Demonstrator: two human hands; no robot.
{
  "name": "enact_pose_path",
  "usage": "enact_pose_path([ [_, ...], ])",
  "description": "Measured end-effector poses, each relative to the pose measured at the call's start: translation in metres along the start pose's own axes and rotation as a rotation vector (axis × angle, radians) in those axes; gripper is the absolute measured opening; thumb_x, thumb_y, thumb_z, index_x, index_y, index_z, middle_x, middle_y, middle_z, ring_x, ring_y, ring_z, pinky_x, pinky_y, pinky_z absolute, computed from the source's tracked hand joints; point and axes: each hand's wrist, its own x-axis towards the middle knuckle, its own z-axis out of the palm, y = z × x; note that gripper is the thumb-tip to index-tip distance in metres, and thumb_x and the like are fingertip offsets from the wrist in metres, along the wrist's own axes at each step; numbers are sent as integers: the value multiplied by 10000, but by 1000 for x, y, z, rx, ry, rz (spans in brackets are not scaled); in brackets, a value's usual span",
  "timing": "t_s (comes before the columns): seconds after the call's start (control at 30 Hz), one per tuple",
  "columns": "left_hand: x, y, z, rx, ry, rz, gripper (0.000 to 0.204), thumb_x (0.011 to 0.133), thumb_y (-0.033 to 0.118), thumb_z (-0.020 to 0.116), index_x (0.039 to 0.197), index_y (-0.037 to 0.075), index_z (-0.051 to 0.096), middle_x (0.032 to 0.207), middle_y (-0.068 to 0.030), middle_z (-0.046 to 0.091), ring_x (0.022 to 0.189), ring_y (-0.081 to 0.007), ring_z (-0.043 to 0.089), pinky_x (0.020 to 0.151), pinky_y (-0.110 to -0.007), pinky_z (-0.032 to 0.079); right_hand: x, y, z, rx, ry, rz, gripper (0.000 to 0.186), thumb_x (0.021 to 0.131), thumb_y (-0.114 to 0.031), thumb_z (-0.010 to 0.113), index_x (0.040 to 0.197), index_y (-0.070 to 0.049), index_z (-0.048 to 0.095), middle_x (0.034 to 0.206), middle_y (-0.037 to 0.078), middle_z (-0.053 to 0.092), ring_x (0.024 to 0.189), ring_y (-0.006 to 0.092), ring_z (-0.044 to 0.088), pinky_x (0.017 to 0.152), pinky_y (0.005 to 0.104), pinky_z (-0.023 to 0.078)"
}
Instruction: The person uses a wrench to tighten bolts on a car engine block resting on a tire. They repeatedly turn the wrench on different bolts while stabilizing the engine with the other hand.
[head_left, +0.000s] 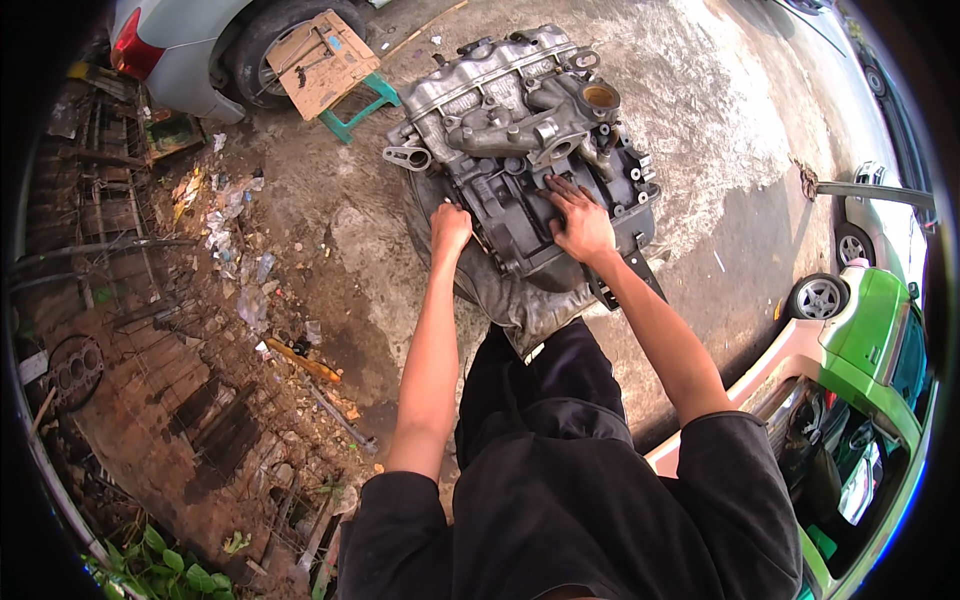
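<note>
A car engine (494,78), grey metal above and darker lower down, sits in front of me. On its upper face is an intake pipe (487,138) with a round brownish opening at its right end. My left hand (451,232) is closed in a fist at the engine's left side. A small bit of something thin shows by the fist, mostly hidden by the fingers. Fingers spread, my right hand (583,225) lies flat on the dark lower part of the engine. A grey cloth or sheet (545,312) lies beneath the engine's near edge.
A green stool (350,118) with a board (318,55) and tools on it stands at the far left, by a silver car (195,45). Litter (232,215) and wooden scraps cover the left ground. A green car (875,325) stands at the right.
</note>
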Motion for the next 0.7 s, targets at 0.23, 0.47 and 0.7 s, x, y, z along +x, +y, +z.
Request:
enact_pose_path([
  [0.23,12,9,1,71,-162,-188,383,968,183,514,1254,-68,552,981,-258,704,787,-347,720,633,-473,588,0,1,2,3,1,-3,580,815,-150,631,1392,-171,581,1567,28,465,1468,201,394,1237,435,308],
  [0.47,23,-16,19,-175,-2,-267,214,896,123,549,966,-69,612,768,-250,685,638,-368,686,554,-501,559,0,0,0,12,4,2,579,810,-147,637,1387,-171,588,1562,31,472,1469,201,393,1239,435,306],
  [0.7,41,-54,35,-374,-181,-343,195,868,100,547,721,-27,526,631,-128,534,565,-246,550,506,-437,460,0,0,0,0,-2,7,578,806,-149,645,1381,-168,590,1558,34,476,1465,206,399,1234,436,315],
])
